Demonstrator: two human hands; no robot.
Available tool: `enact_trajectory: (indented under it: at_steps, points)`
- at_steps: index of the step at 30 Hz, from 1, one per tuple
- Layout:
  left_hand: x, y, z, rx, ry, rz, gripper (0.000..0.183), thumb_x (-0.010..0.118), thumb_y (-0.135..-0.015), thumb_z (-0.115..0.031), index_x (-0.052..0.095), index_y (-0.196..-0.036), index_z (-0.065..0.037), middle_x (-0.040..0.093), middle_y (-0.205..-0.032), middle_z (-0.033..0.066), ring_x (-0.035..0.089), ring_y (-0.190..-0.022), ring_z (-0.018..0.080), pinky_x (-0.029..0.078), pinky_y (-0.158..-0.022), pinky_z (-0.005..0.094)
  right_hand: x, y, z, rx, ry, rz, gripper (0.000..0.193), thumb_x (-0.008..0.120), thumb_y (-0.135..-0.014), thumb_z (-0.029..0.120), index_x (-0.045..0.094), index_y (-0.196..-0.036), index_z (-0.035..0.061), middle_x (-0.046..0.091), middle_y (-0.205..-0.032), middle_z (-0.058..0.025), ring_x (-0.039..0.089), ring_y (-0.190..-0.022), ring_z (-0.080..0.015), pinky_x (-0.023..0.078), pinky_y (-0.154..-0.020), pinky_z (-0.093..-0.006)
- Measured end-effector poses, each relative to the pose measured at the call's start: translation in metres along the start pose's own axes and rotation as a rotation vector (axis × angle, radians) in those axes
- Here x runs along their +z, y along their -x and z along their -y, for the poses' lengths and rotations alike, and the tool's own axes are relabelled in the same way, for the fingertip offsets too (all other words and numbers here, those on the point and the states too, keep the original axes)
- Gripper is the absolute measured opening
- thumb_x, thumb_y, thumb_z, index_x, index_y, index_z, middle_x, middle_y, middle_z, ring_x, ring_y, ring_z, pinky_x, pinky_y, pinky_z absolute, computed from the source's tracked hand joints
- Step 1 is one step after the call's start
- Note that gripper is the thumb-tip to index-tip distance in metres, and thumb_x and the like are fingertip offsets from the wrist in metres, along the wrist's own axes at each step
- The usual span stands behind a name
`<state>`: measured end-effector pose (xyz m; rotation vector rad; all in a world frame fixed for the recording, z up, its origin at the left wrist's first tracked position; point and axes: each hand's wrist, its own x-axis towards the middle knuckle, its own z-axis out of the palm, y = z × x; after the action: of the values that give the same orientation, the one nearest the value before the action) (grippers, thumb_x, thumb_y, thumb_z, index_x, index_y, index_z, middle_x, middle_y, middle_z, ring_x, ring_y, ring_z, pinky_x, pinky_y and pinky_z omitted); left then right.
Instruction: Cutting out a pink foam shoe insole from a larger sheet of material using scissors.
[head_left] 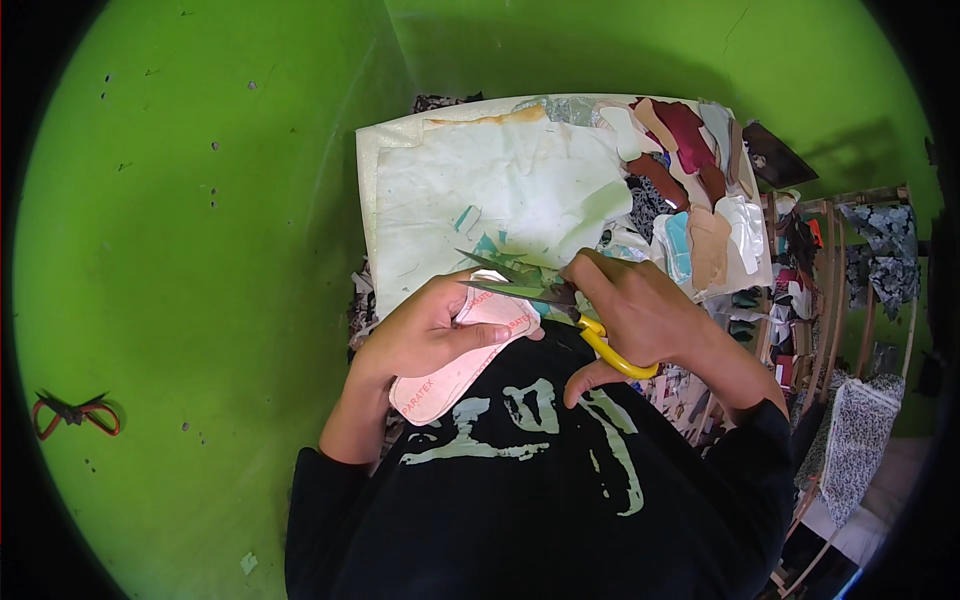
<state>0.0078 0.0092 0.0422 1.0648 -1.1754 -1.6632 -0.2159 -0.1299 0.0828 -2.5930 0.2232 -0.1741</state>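
Observation:
My left hand is closed on a pale pink insole with red print, its thumb lying across the front face. My right hand grips a pair of scissors with yellow handles, the thumb standing apart below the handle loops. The scissors' dark blades are spread and point left, with the lower blade across the upper end of the insole. Whether the blades touch its edge cannot be made out.
Beyond my hands stands a table with a white cover. Teal scraps lie on it, and shoe-sole-shaped pieces pile up at its right. Red-handled scissors are against the green surface at far left. A wooden rack holds materials at right.

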Motion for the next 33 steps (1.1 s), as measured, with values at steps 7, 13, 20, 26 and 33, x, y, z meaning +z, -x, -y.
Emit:
enact_trajectory:
  at_steps: [7, 13, 20, 26, 33]
  points:
    - [0.000, 0.003, 0.005, 0.077, 0.053, 0.027, 0.027, 0.062, -0.093, -0.002, 0.056, -0.119, 0.003, 0.070, -0.111, 0.0119, 0.065, -0.106, 0.0186, 0.049, -0.095, 0.0316, -0.004, 0.007, 0.003, 0.103, -0.004, 0.210, 0.097, 0.078, -0.056, 0.076, 0.043, -0.102, -0.0023, 0.056, -0.065, -0.0155, 0.058, -0.053, -0.0408, 0.047, -0.048, -0.0409]
    - [0.003, 0.007, 0.012, 0.111, 0.215, -0.179, 0.032, 0.063, -0.092, 0.001, 0.052, -0.122, 0.002, 0.069, -0.110, 0.0156, 0.066, -0.108, 0.0220, 0.050, -0.095, 0.0336, 0.007, 0.008, 0.000, 0.054, -0.100, -0.039, 0.099, 0.080, -0.055, 0.073, 0.044, -0.108, -0.0031, 0.059, -0.084, -0.0224, 0.062, -0.068, -0.0435, 0.050, -0.058, -0.0419]
    - [0.004, 0.006, 0.015, 0.087, 0.182, -0.247, 0.035, 0.068, -0.088, 0.002, 0.052, -0.120, 0.003, 0.068, -0.112, 0.0153, 0.065, -0.104, 0.0184, 0.050, -0.091, 0.0303, 0.020, 0.011, 0.002, 0.067, -0.019, -0.042, 0.099, 0.080, -0.054, 0.072, 0.046, -0.108, -0.0047, 0.054, -0.093, -0.0188, 0.061, -0.075, -0.0406, 0.051, -0.060, -0.0422]
    - [0.005, 0.005, 0.021, 0.059, 0.191, -0.316, 0.033, 0.068, -0.090, -0.001, 0.056, -0.120, 0.003, 0.068, -0.108, 0.0086, 0.063, -0.096, 0.0108, 0.050, -0.084, 0.0264, 0.024, 0.016, 0.000, 0.071, -0.025, -0.077, 0.098, 0.079, -0.056, 0.073, 0.047, -0.107, -0.0047, 0.053, -0.093, -0.0184, 0.061, -0.075, -0.0389, 0.051, -0.059, -0.0415]
    - [0.006, 0.001, 0.017, 0.016, 0.211, -0.345, 0.025, 0.068, -0.090, -0.003, 0.062, -0.113, 0.004, 0.069, -0.100, 0.0050, 0.061, -0.086, 0.0079, 0.049, -0.076, 0.0245, 0.026, 0.017, 0.003, 0.146, -0.072, -0.034, 0.105, 0.083, -0.053, 0.070, 0.042, -0.114, -0.0055, 0.055, -0.094, -0.0215, 0.060, -0.074, -0.0427, 0.050, -0.063, -0.0429]
